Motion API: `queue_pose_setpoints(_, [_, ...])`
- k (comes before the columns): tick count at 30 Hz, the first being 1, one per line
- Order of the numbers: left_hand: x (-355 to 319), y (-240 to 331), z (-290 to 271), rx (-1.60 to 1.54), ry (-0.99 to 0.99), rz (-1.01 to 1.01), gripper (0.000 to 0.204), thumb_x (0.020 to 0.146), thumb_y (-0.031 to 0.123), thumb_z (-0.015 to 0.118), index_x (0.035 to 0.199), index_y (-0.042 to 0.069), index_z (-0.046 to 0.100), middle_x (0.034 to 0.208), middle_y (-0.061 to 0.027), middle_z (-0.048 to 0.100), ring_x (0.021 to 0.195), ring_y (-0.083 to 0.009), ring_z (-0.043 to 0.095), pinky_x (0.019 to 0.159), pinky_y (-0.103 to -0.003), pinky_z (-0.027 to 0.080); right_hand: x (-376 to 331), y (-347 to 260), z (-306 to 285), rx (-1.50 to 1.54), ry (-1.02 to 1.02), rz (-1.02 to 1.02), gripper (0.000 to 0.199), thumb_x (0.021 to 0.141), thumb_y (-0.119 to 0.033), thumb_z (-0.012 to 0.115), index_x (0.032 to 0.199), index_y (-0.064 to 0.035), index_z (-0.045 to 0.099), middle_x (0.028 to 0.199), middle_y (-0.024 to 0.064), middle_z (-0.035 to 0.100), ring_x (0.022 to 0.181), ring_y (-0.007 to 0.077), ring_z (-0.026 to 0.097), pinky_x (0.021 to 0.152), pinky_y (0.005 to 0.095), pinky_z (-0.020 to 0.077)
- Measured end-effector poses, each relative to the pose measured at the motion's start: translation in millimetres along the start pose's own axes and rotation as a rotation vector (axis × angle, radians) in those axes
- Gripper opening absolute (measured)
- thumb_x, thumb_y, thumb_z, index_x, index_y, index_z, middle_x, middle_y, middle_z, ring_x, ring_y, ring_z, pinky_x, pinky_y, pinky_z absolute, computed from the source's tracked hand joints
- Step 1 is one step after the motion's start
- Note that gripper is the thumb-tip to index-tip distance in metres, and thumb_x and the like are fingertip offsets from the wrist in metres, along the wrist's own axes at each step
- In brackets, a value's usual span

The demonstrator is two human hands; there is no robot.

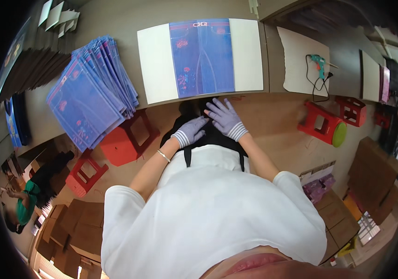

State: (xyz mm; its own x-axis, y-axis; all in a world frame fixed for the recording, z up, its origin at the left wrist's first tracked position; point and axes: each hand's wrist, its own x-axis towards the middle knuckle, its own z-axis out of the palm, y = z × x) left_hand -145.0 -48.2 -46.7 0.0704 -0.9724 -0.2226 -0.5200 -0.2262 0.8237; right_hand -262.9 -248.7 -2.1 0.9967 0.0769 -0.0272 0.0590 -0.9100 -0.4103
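Note:
My left hand (190,131) and my right hand (225,117) wear lavender gloves with striped cuffs and are held over my black apron (217,140), below the table edge. The right one has its fingers spread; the left lies nearly flat beside it, fingers stretched out. Neither holds anything. Just ahead on the table lies a white board (156,65), with a blue sheet (202,60) printed like jeans across its middle. A fanned stack of similar blue sheets (87,100) sits at the left, overhanging the table edge.
At the right, a teal glue gun (319,65) with a black cord rests on a white sheet (296,60). Red stools (129,142) stand left and right. Dark sheets (36,69) are piled far left. Cardboard boxes (82,228) and a person in green (28,202) are behind.

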Motion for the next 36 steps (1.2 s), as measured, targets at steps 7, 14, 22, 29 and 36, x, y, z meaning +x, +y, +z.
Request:
queue_pose_setpoints(7, [56, -34, -99, -0.560, 1.152, -0.480, 0.035, 0.087, 0.017, 0.065, 0.113, -0.005, 0.059, 0.101, -0.0175, 0.068, 0.093, -0.0215, 0.066, 0.080, -0.033, 0.053, 24, 44, -16, 0.053, 0.474, 0.596, 0.046, 0.080, -0.014, 0.058, 0.125, -0.0056, 0.054, 0.128, 0.0149, 0.056, 0.121, 0.0328, 0.051, 0.101, 0.0431, 0.0419])
queue_pose_setpoints(14, [61, -24, -106, -0.628, 0.787, -0.603, 0.035, 0.081, 0.011, 0.067, 0.112, -0.005, 0.061, 0.094, -0.0134, 0.068, 0.080, -0.0189, 0.064, 0.076, -0.031, 0.052, 32, 7, -16, 0.283, 0.289, 0.547, 0.049, 0.081, -0.008, 0.057, 0.130, -0.0036, 0.052, 0.131, 0.0152, 0.055, 0.123, 0.0325, 0.050, 0.104, 0.0402, 0.0406])
queue_pose_setpoints(22, [-225, -42, -202, -0.752, 1.344, -0.665, 0.026, 0.086, 0.011, 0.068, 0.109, 0.002, 0.062, 0.091, -0.0059, 0.066, 0.079, -0.0145, 0.062, 0.069, -0.030, 0.055, -12, 79, -35, 0.089, 0.461, 0.683, 0.049, 0.083, -0.010, 0.057, 0.131, -0.0028, 0.050, 0.134, 0.0179, 0.052, 0.124, 0.0344, 0.048, 0.107, 0.0401, 0.0367])
queue_pose_setpoints(29, [-179, 24, -248, 0.850, 1.268, -1.180, 0.045, 0.081, 0.026, 0.068, 0.116, 0.000, 0.059, 0.113, -0.0190, 0.061, 0.107, -0.0354, 0.057, 0.091, -0.044, 0.046, 13, 180, -46, -0.232, 0.298, 0.990, 0.061, 0.090, -0.040, 0.051, 0.138, -0.0040, 0.041, 0.146, 0.0182, 0.039, 0.133, 0.0356, 0.037, 0.110, 0.0433, 0.0328])
queue_pose_setpoints(36, [30, 25, -126, 0.749, 0.285, -0.654, 0.063, 0.090, 0.045, 0.052, 0.143, 0.012, 0.042, 0.158, -0.0185, 0.013, 0.145, -0.0383, 0.013, 0.113, -0.054, 0.021, 64, 157, -45, -0.339, 0.042, 1.113, 0.064, 0.091, -0.051, 0.047, 0.139, -0.0090, 0.043, 0.149, 0.0122, 0.036, 0.139, 0.0281, 0.031, 0.109, 0.0480, 0.0294])
